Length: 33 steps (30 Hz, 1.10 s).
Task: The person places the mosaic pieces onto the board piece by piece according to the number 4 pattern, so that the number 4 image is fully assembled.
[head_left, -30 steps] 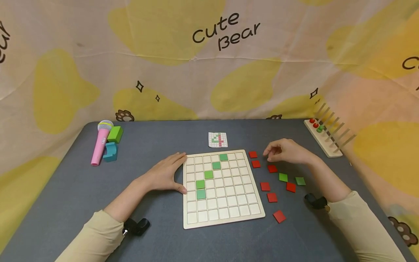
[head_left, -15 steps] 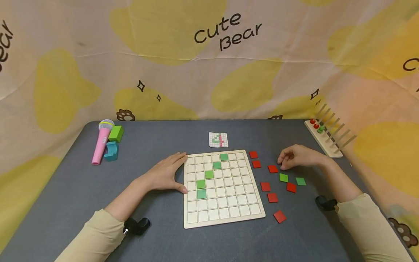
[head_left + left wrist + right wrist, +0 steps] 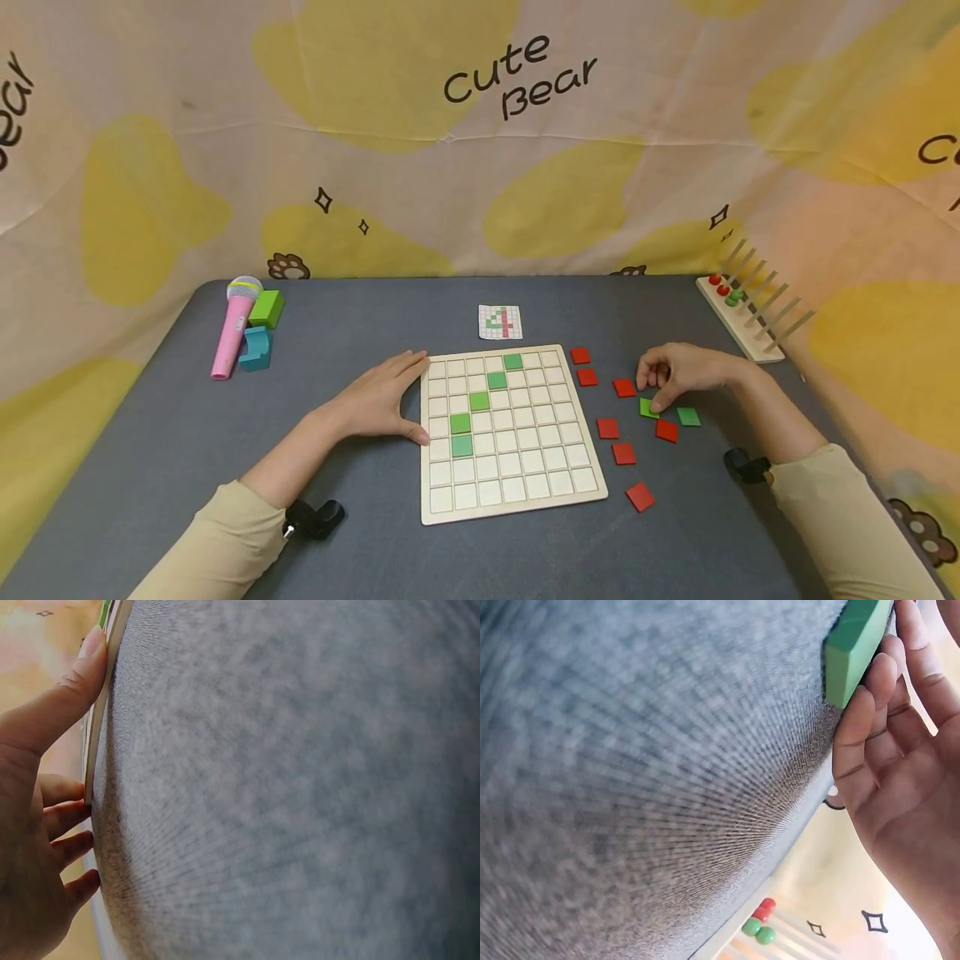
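Observation:
My left hand (image 3: 382,396) rests at the left side of a pale wooden grid board (image 3: 517,442), fingers spread, thumb on the rim. The left wrist view shows thumb and fingers along the board's edge (image 3: 100,731). Several green tiles (image 3: 478,401) lie diagonally in its cells. My right hand (image 3: 690,367) is right of the board, its thumb tip over a light green tile (image 3: 646,409) lying on the table; the index finger is beyond that tile. A darker green tile (image 3: 859,649) lies beside the hand's other fingers. Nearby are red tiles (image 3: 624,388), (image 3: 667,431).
More red tiles (image 3: 623,453) lie along the board's right side. Behind the board is a small pattern card (image 3: 499,322). A pink toy microphone (image 3: 232,329), green block (image 3: 266,308) and teal block (image 3: 256,348) lie at left. A peg rack (image 3: 741,321) with beads stands at right.
My right hand has moved rightward and toward me, from beside the upper red tiles down to the light green tile, which its thumb now overlaps. The left hand stays at the board's edge.

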Each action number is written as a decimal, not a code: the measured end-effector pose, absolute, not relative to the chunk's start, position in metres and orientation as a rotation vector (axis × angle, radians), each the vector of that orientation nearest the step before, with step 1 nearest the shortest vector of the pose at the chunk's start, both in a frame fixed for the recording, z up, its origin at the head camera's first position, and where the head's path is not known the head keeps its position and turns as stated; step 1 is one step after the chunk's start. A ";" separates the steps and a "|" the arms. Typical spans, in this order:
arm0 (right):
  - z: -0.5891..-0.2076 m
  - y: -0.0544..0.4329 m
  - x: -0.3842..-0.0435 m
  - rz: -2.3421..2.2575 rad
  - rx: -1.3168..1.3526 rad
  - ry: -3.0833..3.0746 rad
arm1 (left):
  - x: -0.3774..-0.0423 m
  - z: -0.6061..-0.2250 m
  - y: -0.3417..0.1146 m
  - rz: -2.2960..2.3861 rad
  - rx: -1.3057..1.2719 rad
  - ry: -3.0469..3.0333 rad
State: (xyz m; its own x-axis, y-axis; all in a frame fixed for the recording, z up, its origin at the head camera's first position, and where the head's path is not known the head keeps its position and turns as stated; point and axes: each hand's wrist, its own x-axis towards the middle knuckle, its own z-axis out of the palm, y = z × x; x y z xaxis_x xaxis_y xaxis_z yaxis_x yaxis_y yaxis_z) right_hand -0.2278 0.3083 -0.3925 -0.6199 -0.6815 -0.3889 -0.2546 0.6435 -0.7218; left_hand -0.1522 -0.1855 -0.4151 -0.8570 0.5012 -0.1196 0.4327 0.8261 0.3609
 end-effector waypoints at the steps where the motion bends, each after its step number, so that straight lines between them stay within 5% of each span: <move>1: -0.393 0.308 -0.227 -0.822 -0.733 2.207 | -0.152 -0.415 -0.185 0.480 0.724 2.798; 33: -0.386 0.300 -0.225 -0.674 -0.667 2.474 | -0.152 -0.415 -0.185 0.466 0.707 2.799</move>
